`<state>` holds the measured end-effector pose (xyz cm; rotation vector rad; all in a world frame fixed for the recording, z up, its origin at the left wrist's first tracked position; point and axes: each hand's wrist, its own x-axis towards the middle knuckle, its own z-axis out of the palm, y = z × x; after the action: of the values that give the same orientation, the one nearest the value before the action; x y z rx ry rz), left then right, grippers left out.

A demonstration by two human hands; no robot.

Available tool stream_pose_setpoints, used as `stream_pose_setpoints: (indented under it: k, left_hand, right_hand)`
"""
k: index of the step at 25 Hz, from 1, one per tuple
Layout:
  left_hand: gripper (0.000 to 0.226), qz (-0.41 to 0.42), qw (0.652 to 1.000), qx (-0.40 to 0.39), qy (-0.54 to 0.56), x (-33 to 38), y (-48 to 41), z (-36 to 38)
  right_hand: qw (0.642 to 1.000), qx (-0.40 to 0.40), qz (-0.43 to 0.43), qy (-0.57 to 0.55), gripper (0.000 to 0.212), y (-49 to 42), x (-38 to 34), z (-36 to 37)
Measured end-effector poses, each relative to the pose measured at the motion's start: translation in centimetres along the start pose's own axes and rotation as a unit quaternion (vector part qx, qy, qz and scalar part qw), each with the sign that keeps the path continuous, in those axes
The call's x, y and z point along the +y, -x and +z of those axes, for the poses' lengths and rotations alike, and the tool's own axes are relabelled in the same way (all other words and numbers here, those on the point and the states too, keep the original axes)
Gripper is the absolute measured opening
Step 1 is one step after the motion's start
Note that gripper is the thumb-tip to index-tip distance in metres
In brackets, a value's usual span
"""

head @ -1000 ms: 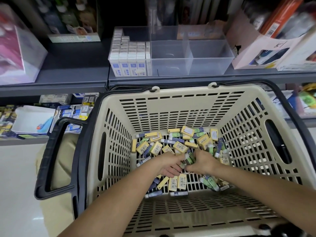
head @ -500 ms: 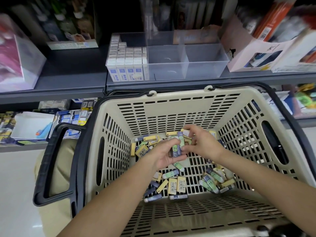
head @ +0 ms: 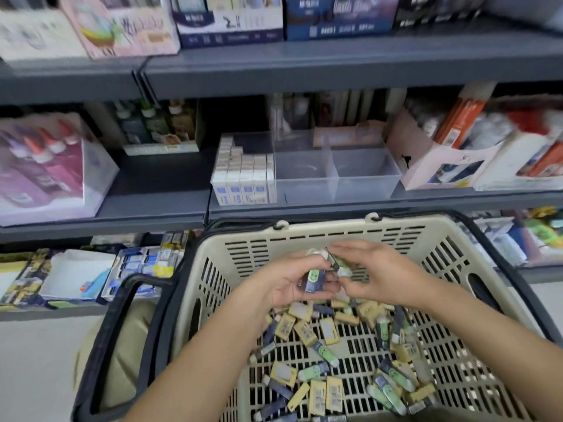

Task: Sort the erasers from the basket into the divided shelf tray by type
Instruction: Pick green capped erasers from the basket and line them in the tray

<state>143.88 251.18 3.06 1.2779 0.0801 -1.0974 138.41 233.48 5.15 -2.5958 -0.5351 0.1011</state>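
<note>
Beige slotted basket (head: 396,236), small rectangular erasers (head: 330,330)

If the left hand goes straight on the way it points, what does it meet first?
Probably the right hand: its fingers touch the erasers that the left hand holds. Beyond lies the basket wall; depth unclear.

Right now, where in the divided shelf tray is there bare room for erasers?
Free in the tray: the middle compartment, between the white boxed erasers and the divider, and the right compartment, from divider to end wall. Crowded: the left section, mostly packed, and the basket floor under loose erasers.
</note>
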Motion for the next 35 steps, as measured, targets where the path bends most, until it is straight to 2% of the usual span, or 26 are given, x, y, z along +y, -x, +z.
stream_pose_setpoints:
  k: [5,7,10,13,16,18,21,24,28,29,31,33,35]
  left_hand:
    - [0.003,0.115,0.991,0.055,-0.046,4.3,0.5,-0.5]
    - [0.003,0.159,0.983,0.078,-0.045,5.8,0.5,-1.1]
    - [0.011,0.217,0.969,0.117,0.011,7.8,0.4,-2.8]
    - [0.014,0.26,0.95,0.164,0.058,8.4,0.3,-4.7]
    - [0.014,0.299,0.932,0.188,0.08,8.2,0.1,-5.9]
    - [0.015,0.316,0.926,0.187,0.092,8.1,0.0,-6.4]
    - [0.014,0.323,0.924,0.182,0.096,8.4,-0.1,-6.7]
    - [0.011,0.324,0.924,0.169,0.112,8.3,-0.1,-6.8]
    - [0.025,0.319,0.929,0.154,0.107,8.2,0.2,-6.7]
    - [0.026,0.315,0.931,0.15,0.107,8.2,0.1,-6.7]
    - [0.021,0.304,0.936,0.143,0.109,8.2,0.1,-6.5]
    - [0.016,0.29,0.943,0.135,0.097,8.1,0.1,-6.2]
    - [0.012,0.284,0.948,0.121,0.073,8.0,0.0,-6.0]
  right_hand:
    - [0.987,0.134,0.056,-0.066,0.026,-3.5,-0.6,-3.4]
    - [0.98,0.159,0.067,-0.095,0.022,-5.5,-0.8,-4.8]
    - [0.976,0.192,0.073,-0.07,0.023,-9.6,-0.6,-6.6]
    - [0.98,0.172,0.095,-0.009,0.022,-13.8,-0.3,-7.5]
    - [0.989,0.065,0.098,0.085,0.026,-16.7,-0.1,-7.3]
    - [0.993,0.001,0.089,0.08,0.027,-17.9,-0.5,-6.6]
    - [0.995,-0.04,0.087,0.038,0.022,-18.8,-0.8,-5.3]
    - [0.993,-0.044,0.112,-0.013,0.007,-18.7,-0.5,-4.8]
    - [0.992,-0.062,0.109,-0.021,0.015,-18.3,-0.4,-4.7]
    - [0.993,-0.05,0.102,0.009,0.019,-18.2,-0.5,-4.8]
    - [0.995,0.025,0.085,0.047,0.027,-18.0,-1.1,-4.9]
    - [0.992,0.095,0.079,-0.027,0.031,-17.6,-2.1,-5.2]
    - [0.988,0.097,0.076,-0.09,0.023,-17.4,-2.8,-5.4]
